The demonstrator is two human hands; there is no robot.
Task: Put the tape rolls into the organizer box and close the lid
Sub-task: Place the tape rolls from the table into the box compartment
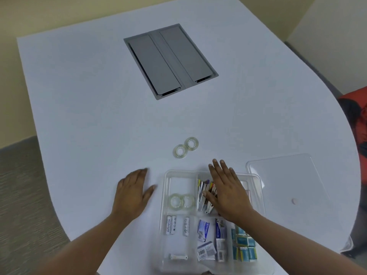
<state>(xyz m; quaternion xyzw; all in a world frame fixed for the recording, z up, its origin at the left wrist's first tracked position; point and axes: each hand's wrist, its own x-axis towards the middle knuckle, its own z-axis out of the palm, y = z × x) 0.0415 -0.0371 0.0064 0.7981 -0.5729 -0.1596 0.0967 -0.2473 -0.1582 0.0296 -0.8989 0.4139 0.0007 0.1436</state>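
Two clear tape rolls lie side by side on the white table, just beyond the clear organizer box. Two more tape rolls sit inside the box's upper left compartment. My right hand hovers flat over the box's upper middle compartment, fingers spread toward the loose rolls and holding nothing. Left of the box, my left hand rests flat on the table, empty. The clear lid lies on the table to the right of the box.
The box also holds batteries, small packets, blue boxes and clips under my right hand. A grey cable hatch is set in the table farther back. The table's curved edge runs along the right, by a red chair.
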